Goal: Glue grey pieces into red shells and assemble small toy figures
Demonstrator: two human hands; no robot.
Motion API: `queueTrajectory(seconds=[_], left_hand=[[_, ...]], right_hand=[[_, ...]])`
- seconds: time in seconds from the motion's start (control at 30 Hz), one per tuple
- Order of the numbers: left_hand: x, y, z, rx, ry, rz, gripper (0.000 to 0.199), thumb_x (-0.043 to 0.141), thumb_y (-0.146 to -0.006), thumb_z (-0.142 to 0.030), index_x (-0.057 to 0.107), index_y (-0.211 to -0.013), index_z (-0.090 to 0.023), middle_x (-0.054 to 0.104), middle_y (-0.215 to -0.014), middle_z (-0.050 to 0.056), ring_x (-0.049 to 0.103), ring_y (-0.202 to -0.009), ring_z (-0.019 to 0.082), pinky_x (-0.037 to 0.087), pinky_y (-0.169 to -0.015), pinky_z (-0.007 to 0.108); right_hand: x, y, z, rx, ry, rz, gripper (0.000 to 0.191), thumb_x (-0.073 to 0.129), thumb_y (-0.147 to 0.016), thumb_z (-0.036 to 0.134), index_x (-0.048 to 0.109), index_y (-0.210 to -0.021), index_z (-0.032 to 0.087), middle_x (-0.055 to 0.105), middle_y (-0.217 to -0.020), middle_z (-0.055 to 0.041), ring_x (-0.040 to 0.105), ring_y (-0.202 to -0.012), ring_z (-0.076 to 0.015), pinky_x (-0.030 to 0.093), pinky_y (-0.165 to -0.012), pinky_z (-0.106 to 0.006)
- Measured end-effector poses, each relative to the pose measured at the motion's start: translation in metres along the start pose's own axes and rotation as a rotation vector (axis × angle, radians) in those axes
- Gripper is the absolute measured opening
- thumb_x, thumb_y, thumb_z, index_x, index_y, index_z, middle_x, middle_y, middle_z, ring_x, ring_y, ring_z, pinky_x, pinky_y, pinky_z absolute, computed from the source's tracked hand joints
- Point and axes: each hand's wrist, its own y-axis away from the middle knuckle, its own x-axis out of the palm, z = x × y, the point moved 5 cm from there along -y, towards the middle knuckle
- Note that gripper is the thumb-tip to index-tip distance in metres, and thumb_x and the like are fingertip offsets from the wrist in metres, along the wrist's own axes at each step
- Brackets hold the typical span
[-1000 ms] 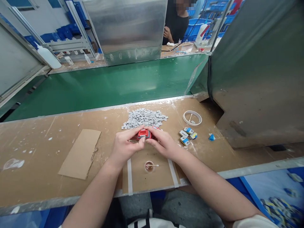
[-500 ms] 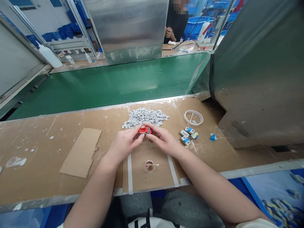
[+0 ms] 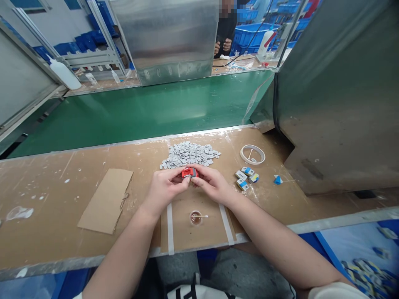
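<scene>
Between my two hands is a small red and grey part (image 3: 190, 172), held up over the table. My left hand (image 3: 165, 187) pinches its left side, and my right hand (image 3: 215, 185) grips the right side, thumbs toward me. Just beyond the fingers lies a pile of small grey pieces (image 3: 190, 153). Nearer to me, a small round cup (image 3: 196, 217) of brownish liquid has a white stick across it. Several small blocks (image 3: 241, 175) with blue and yellow faces lie to the right of my right hand.
A white ring (image 3: 252, 154) lies at the right, near a blue scrap (image 3: 278, 180). Torn cardboard (image 3: 106, 201) rests at the left. Beyond the table runs a green belt (image 3: 149, 110); a metal cabinet (image 3: 339, 99) stands at right. Across the belt is a person (image 3: 226, 31).
The red part has tilted slightly between my fingers, and my hands have shifted very little. Across the belt, the person has moved a little left, with both hands now showing.
</scene>
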Motion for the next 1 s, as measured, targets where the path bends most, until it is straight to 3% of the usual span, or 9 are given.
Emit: queueTrajectory(seconds=[0.1, 0.27, 0.53, 0.87, 1.0], left_hand=[[0.002, 0.001, 0.001, -0.020, 0.019, -0.022, 0.025, 0.069, -0.083, -0.016, 0.085, -0.102, -0.018, 0.085, -0.094, 0.002, 0.080, -0.075, 0.018, 0.067, -0.069, 0.026], [0.003, 0.001, 0.000, -0.026, -0.004, -0.032, 0.024, 0.068, -0.083, -0.016, 0.085, -0.100, -0.018, 0.084, -0.093, 0.002, 0.079, -0.075, 0.017, 0.067, -0.070, 0.027], [0.000, 0.002, -0.004, 0.167, -0.162, -0.023, 0.027, 0.067, -0.091, -0.023, 0.081, -0.113, -0.019, 0.084, -0.094, 0.003, 0.078, -0.072, 0.014, 0.065, -0.068, 0.023], [-0.004, 0.003, -0.007, 0.279, -0.352, 0.014, 0.029, 0.062, -0.102, -0.031, 0.078, -0.120, -0.017, 0.083, -0.091, 0.005, 0.076, -0.073, 0.015, 0.058, -0.064, 0.023], [0.001, 0.005, -0.007, 0.320, -0.402, -0.038, 0.028, 0.062, -0.102, -0.030, 0.077, -0.120, -0.016, 0.082, -0.087, 0.004, 0.074, -0.070, 0.014, 0.057, -0.064, 0.023]], right_hand=[[-0.001, 0.000, 0.003, -0.038, 0.065, -0.001, 0.038, 0.057, -0.107, 0.038, 0.063, -0.142, 0.023, 0.075, -0.125, -0.0113, 0.073, -0.111, -0.0237, 0.061, -0.101, -0.042], [-0.002, -0.001, 0.005, -0.051, 0.133, 0.011, 0.037, 0.056, -0.107, 0.036, 0.063, -0.140, 0.021, 0.077, -0.122, -0.0114, 0.074, -0.107, -0.0226, 0.060, -0.101, -0.042], [-0.007, 0.000, 0.011, -0.082, 0.202, -0.010, 0.039, 0.055, -0.108, 0.040, 0.062, -0.143, 0.023, 0.076, -0.129, -0.0116, 0.075, -0.111, -0.0239, 0.060, -0.100, -0.040], [-0.007, -0.003, 0.016, -0.068, 0.158, 0.021, 0.037, 0.053, -0.109, 0.035, 0.061, -0.144, 0.023, 0.075, -0.132, -0.0117, 0.073, -0.119, -0.0235, 0.058, -0.108, -0.043], [-0.007, -0.003, 0.016, -0.072, 0.176, 0.028, 0.037, 0.050, -0.110, 0.033, 0.059, -0.143, 0.022, 0.073, -0.133, -0.0120, 0.072, -0.119, -0.0233, 0.058, -0.107, -0.042]])
